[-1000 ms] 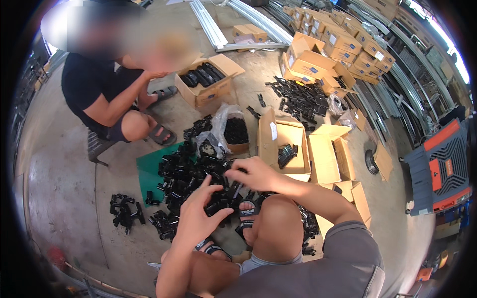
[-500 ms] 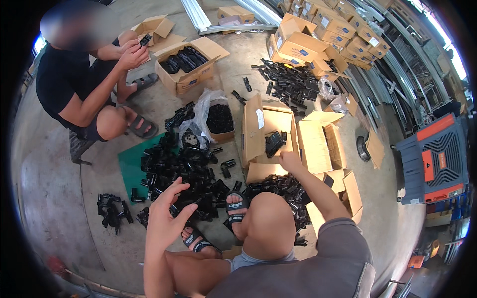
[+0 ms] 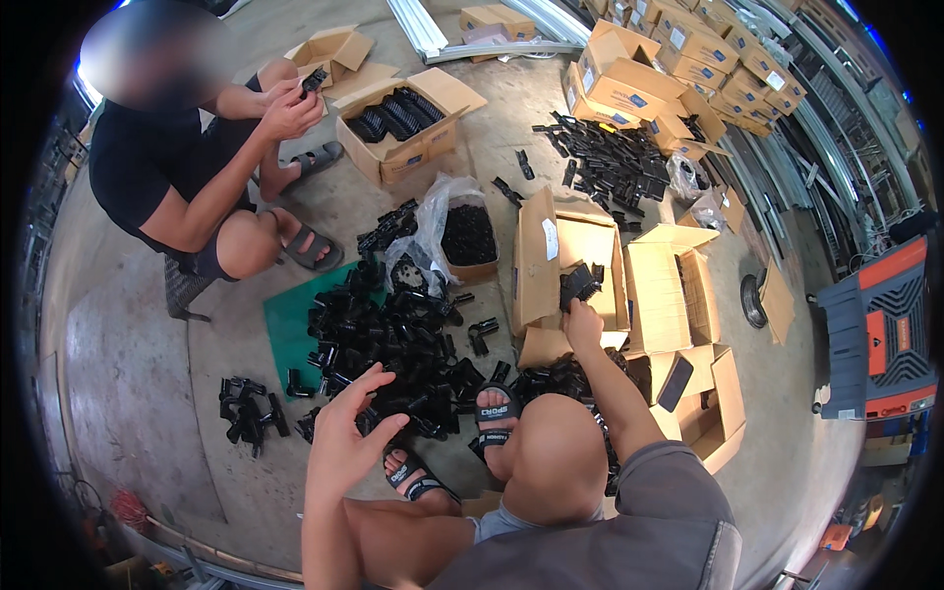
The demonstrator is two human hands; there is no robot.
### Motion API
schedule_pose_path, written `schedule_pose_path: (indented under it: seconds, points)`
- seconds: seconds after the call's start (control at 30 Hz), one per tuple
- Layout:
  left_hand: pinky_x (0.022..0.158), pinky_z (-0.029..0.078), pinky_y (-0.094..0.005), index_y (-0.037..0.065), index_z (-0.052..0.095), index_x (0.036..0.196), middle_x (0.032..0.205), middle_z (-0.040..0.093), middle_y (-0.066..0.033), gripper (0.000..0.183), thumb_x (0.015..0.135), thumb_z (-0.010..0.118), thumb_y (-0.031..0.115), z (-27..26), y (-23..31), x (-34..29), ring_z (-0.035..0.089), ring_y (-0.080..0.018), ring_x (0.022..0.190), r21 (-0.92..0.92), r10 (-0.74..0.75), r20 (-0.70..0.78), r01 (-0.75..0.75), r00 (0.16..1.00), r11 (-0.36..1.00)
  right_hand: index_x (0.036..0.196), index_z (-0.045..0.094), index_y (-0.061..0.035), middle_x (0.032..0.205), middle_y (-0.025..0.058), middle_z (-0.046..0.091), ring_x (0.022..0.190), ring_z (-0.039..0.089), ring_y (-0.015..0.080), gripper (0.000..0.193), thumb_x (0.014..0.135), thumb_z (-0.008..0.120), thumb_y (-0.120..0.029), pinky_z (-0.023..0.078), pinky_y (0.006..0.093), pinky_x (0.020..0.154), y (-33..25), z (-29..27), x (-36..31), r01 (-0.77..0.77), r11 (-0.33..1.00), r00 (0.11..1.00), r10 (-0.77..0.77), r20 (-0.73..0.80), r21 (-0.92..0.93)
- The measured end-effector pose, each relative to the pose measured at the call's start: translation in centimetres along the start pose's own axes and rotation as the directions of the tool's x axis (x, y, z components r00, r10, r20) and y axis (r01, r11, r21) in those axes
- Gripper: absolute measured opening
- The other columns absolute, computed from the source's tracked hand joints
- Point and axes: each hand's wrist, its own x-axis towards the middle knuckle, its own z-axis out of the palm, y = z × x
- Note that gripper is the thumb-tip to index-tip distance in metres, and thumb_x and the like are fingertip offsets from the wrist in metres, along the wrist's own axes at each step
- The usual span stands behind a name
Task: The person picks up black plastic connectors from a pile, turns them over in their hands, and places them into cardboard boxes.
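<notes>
My right hand [image 3: 583,324] reaches into an open cardboard box [image 3: 537,258], its fingers closed at the near end of a small stack of black plastic fittings [image 3: 580,283]. Fingertips and fittings overlap there, so the exact grip is partly hidden. My left hand [image 3: 346,433] is raised with nothing in it, fingers spread and thumb apart. Beyond that hand, a large heap of black plastic pipe-like fittings [image 3: 393,339] covers part of a green sheet [image 3: 285,329] on the floor. More black fittings [image 3: 551,380] lie between my knee and the box.
A co-worker [image 3: 157,177] sits at far left, holding a black piece [image 3: 313,81]. A carton of stacked black parts [image 3: 379,157], a bag-lined box [image 3: 497,261] and a pile of black pieces [image 3: 610,157] lie ahead. A phone [image 3: 675,383] rests on cartons at right, near an orange-grey machine [image 3: 885,334].
My right hand has moved left and forward from the box's near edge to the stacked fittings. The whole view has shifted rightward in the picture. My left hand keeps its spread pose.
</notes>
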Motion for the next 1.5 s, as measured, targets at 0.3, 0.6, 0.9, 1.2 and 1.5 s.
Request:
schedule_pose_path:
  seconds: [0.3, 0.6, 0.9, 1.2, 1.5]
  points:
    - [0.101, 0.052, -0.0416, 0.007, 0.063, 0.131, 0.142, 0.06, -0.0178, 0.054, 0.08, 0.082, 0.014, -0.4, -0.5, -0.2, 0.062, -0.0327, 0.126, -0.006, 0.015, 0.011, -0.015, 1.0, 1.0, 0.099, 0.063, -0.0073, 0.102, 0.0122, 0.062, 0.098, 0.066, 0.034, 0.021, 0.085, 0.071, -0.021, 0.057, 0.0496, 0.075, -0.6, -0.2, -0.3, -0.068, 0.998, 0.998, 0.068, 0.015, -0.004]
    - [0.104, 0.05, -0.0404, 0.004, 0.06, 0.134, 0.143, 0.059, -0.0156, 0.055, 0.083, 0.078, 0.007, -1.4, 0.0, -0.7, 0.06, -0.0285, 0.127, 0.014, -0.017, 0.028, 0.017, 0.999, 1.0, 0.091, 0.071, -0.0058, 0.104, 0.0124, 0.063, 0.104, 0.065, 0.0324, 0.014, 0.081, 0.069, -0.016, 0.058, 0.0475, 0.081, -0.4, 0.4, 0.6, -0.1, 0.993, 0.991, 0.105, 0.081, -0.066]
    - [0.094, 0.053, -0.0341, 0.008, 0.063, 0.13, 0.128, 0.068, -0.015, 0.053, 0.081, 0.081, 0.015, -1.6, -0.1, -1.3, 0.067, -0.0303, 0.113, 0.045, 0.033, 0.002, -0.033, 0.999, 0.998, 0.09, 0.079, -0.0055, 0.08, 0.0135, 0.075, 0.076, 0.072, 0.0245, 0.034, 0.07, 0.077, -0.033, 0.056, 0.0363, 0.074, -1.1, -13.0, 0.1, -0.299, 0.825, 0.942, 0.174, 0.288, 0.48]
    - [0.101, 0.051, -0.0433, 0.007, 0.05, 0.145, 0.132, 0.063, -0.0202, 0.07, 0.081, 0.078, 0.014, 5.4, 2.7, -1.4, 0.063, -0.0378, 0.117, 0.257, 0.471, -0.195, -0.419, 0.86, 0.871, 0.086, 0.068, 0.0027, 0.079, 0.0066, 0.062, 0.071, 0.061, 0.0141, 0.027, 0.076, 0.082, -0.017, 0.049, 0.0287, 0.064, -15.7, -31.0, -5.6, 0.109, 0.641, 0.89, -0.404, 0.213, 0.759]
    - [0.08, 0.06, -0.0355, 0.002, 0.051, 0.133, 0.117, 0.068, -0.0175, 0.041, 0.095, 0.065, 0.003, 3.0, 1.4, -2.2, 0.071, -0.0269, 0.101, -0.28, 0.032, -0.22, -0.095, 0.975, 0.955, 0.094, 0.071, 0.0038, 0.077, 0.0027, 0.068, 0.069, 0.061, 0.0084, 0.034, 0.091, 0.076, -0.029, 0.05, 0.0258, 0.062, -29.6, -31.7, -5.9, -0.231, 0.429, 0.515, -0.707, 0.484, 0.873]
